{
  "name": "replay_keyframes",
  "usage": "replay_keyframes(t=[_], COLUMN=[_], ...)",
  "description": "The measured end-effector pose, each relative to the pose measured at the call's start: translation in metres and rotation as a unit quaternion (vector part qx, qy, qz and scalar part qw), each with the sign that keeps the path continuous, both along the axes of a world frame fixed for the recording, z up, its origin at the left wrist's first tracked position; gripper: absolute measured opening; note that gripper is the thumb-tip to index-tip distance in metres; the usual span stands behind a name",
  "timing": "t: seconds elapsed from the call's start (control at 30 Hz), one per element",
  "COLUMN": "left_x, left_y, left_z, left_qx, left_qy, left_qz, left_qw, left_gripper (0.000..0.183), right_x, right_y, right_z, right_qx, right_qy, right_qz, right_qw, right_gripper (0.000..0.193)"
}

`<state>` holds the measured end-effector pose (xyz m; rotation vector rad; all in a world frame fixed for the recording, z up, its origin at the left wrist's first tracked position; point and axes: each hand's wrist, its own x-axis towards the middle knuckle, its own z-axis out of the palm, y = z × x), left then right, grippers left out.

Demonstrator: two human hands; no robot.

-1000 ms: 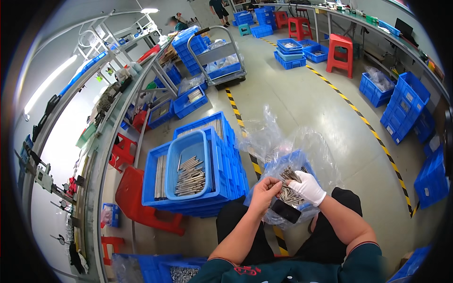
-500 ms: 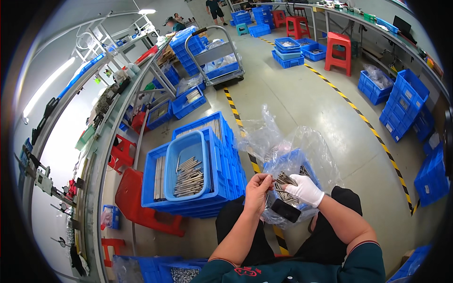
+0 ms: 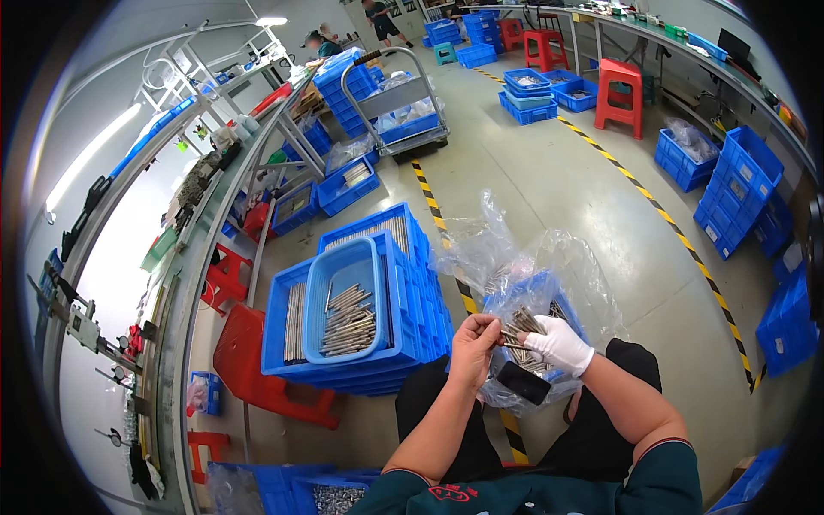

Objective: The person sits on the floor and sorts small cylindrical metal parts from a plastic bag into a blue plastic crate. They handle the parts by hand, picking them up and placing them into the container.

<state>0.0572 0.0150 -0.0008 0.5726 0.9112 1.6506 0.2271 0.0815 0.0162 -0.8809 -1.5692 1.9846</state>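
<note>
My bare left hand [image 3: 475, 348] is closed in a pinch beside the tips of a bundle of thin metal rods [image 3: 521, 323]; what its fingers hold, if anything, is too small to tell. In a white glove, my right hand [image 3: 562, 345] grips that bundle. Below both hands, more metal rods [image 3: 534, 366] lie in a blue crate [image 3: 562, 302] lined with a clear plastic bag [image 3: 588, 275]. A dark, flat, phone-like object [image 3: 524, 383] rests at the near end of the crate, on the plastic.
Left of my knees, stacked blue crates [image 3: 421, 300] carry a lighter blue tub [image 3: 316, 287] of rods. A red stool [image 3: 243, 352] stands beside them. Farther off are a hand trolley [image 3: 399, 103], a workbench [image 3: 215, 193] and stacked crates [image 3: 730, 193]. Other people [image 3: 384, 21] are at the back.
The whole view has shifted slightly. My hands stay close together at the bundle, the right still gripping it. A person at the back has changed stance.
</note>
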Motion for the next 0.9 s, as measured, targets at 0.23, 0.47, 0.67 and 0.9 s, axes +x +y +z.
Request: replay_keyframes(t=[0.23,0.47,0.67,0.9], left_x=[-0.001,-0.005,-0.009,-0.008], left_y=[-0.004,-0.005,-0.004,-0.005], left_z=[0.000,0.002,-0.007,-0.002], left_qx=[-0.008,-0.049,-0.061,-0.070], left_qy=[0.037,0.037,0.008,0.038], left_qz=[-0.026,-0.062,-0.070,-0.067], left_qw=[0.999,0.996,0.996,0.995], left_gripper=[0.010,0.010,0.010,0.010], right_x=[0.002,0.002,0.000,0.001], right_y=[-0.001,0.002,0.001,0.000], right_z=[0.007,-0.001,-0.004,0.000], right_qx=[0.016,0.116,0.231,0.240], right_qy=[-0.032,-0.056,-0.087,-0.088], right_qz=[0.001,-0.033,-0.052,-0.055], right_qw=[0.999,0.991,0.968,0.965], right_gripper=[0.022,0.024,0.025,0.023])
